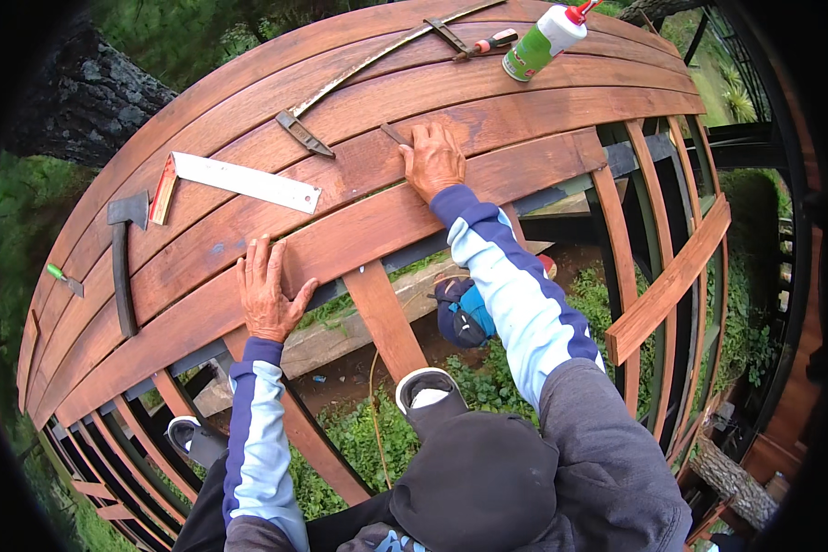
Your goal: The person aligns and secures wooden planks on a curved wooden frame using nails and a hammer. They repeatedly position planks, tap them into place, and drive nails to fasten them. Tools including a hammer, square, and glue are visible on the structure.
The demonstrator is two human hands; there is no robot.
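1. Black cap (474, 483), nearest the lens, sits off the near edge of the deck (405, 92).
2. Reddish plank (359, 235) runs along that near edge. Judged stiff, fairly heavy, perhaps slick; best held by both long edges, hands well apart.
3. Left hand (276, 293): grip wide, fingers spread on the plank. Right hand (434, 161): fingers reach past the plank; cannot tell whether its grip holds the slim dark strip (396, 134) at the fingertips.
4. Toward far edge: bar clamp (375, 58), glue bottle (543, 44). Toward left end: square (248, 182), hatchet (122, 267).
5. Obstacles: open gaps between joists (386, 317); loose board (672, 276) across right-hand ones.
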